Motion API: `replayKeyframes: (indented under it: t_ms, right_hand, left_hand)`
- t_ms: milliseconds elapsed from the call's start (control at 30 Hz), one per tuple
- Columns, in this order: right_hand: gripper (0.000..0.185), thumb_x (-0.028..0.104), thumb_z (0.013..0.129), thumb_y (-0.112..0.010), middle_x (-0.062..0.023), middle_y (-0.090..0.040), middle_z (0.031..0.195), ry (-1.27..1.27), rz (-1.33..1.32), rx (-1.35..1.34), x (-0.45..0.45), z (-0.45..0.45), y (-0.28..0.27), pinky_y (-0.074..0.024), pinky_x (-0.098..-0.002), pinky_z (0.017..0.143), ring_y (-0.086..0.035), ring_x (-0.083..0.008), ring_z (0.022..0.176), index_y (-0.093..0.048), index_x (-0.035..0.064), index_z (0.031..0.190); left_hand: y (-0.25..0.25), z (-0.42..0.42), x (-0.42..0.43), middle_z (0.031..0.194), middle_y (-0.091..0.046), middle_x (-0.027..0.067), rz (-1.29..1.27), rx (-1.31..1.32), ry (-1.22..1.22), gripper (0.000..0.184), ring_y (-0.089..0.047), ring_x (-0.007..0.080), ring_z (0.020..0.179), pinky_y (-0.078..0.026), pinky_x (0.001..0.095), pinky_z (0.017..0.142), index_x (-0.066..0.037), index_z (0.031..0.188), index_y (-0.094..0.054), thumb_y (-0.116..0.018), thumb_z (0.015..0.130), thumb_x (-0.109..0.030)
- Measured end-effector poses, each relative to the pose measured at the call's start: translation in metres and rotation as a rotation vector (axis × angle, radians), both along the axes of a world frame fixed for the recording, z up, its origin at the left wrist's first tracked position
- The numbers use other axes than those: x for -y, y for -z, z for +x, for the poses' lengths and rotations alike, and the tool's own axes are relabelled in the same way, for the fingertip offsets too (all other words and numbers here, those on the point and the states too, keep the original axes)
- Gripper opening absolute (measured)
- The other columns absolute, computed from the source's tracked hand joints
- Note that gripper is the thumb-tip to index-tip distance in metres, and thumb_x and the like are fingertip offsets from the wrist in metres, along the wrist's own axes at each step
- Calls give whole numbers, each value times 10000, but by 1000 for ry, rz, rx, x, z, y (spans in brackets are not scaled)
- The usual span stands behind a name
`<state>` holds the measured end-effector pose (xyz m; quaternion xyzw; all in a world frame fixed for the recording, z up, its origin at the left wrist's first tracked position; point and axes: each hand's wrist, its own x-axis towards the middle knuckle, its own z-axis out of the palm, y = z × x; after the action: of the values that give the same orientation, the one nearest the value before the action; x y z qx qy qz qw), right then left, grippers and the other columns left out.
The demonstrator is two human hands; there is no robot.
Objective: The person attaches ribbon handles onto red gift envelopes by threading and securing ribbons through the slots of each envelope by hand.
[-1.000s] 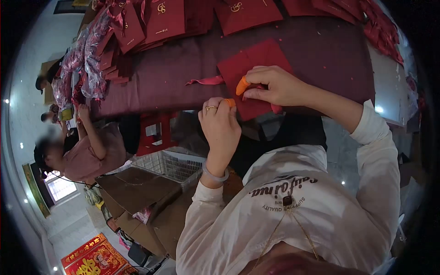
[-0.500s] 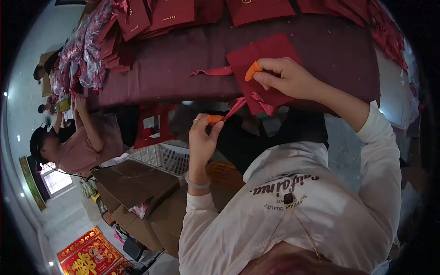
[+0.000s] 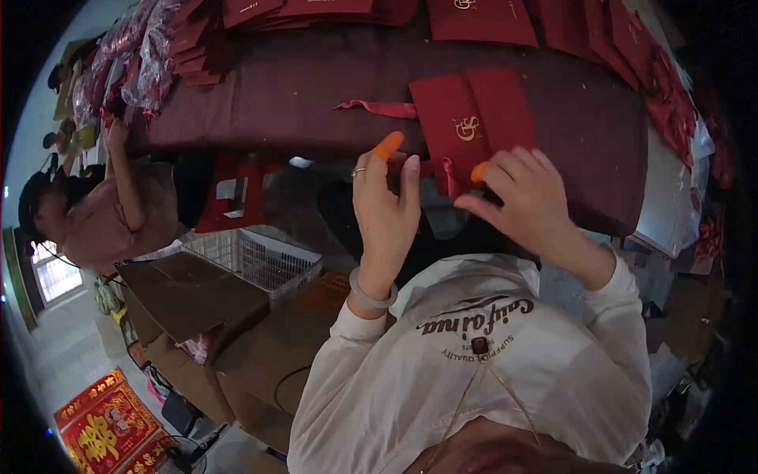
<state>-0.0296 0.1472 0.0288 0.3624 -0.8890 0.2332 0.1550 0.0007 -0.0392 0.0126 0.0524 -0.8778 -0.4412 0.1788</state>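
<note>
Red paper envelope with gold letters (image 3: 442, 103) on maroon cloth-covered table (image 3: 316, 99), glossy red ribbon (image 3: 380, 109) at left side, white plastic basket (image 3: 280, 265) below, contents too dim to tell, brown cardboard box (image 3: 189, 294) nearby, left hand (image 3: 384, 197) and right hand (image 3: 525, 197) apart, thumbs spread from fingers, right partly covering envelope

Red envelope (image 3: 442, 103): corner behind right hand (image 3: 527, 193)
Upper folders (image 3: 332, 7): cut by top edge
Lower ribbon (image 3: 451, 178): end perhaps hidden

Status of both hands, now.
Left hand: open, thumb apart from fingers; nothing visibly held.
Right hand: open, thumb apart from fingers; whether it touches the red ribbon cannot be told.
</note>
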Motion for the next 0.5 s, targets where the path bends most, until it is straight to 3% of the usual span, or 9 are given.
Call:
replayKeyframes:
  t_ms: [33, 100, 133, 167, 300, 500]
  right_hand:
    - [366, 312, 645, -751, -50, -491, 815, 54, 47, 124, -1, 10, 3, -383, -338, 662, -496, -223, 754, -548, 94, 859]
    - [370, 288, 631, -761, -57, -488, 853, 100, 25, 122, 5, 17, 7, -378, -353, 679, -492, -230, 775, -547, 96, 864]
    - [378, 263, 616, -772, -63, -485, 890, 162, -12, 123, 8, 19, 11, -373, -368, 696, -487, -237, 795, -546, 97, 869]
    - [376, 220, 595, -781, -69, -482, 941, 182, -36, 150, 9, 21, 19, -360, -380, 716, -480, -241, 814, -554, 100, 869]
    - [314, 176, 617, -763, -54, -488, 920, 204, -52, 67, 16, 19, 21, -360, -376, 715, -476, -239, 805, -563, 99, 846]
    - [215, 104, 652, -719, -38, -564, 859, 27, -196, 92, 17, 16, 12, -394, -365, 740, -548, -203, 777, -561, 85, 797]
  left_hand:
    - [2, -2, -3, 856, -560, 139, 12, -6, -17, 262, -549, 271, 768, -428, 342, 680, 9, 1062, -571, -621, 821, -82]
    - [4, -3, -10, 863, -567, 99, -93, 44, 47, 270, -532, 196, 756, -425, 284, 680, -18, 1092, -576, -604, 866, -163]
    - [11, -5, -14, 849, -558, 132, -39, 9, 54, 290, -545, 274, 756, -425, 360, 685, 9, 1077, -564, -619, 819, -112]
    - [11, -4, -16, 849, -558, 132, -29, 8, 49, 290, -545, 274, 756, -425, 360, 685, 9, 1077, -564, -619, 819, -112]
    - [9, -3, -16, 851, -555, 132, -18, 26, 44, 283, -536, 270, 741, -422, 356, 679, 15, 1077, -569, -609, 823, -104]
    - [10, 0, -16, 850, -547, 138, 1, 26, 54, 299, -528, 273, 756, -423, 354, 687, 33, 1084, -564, -609, 816, -92]
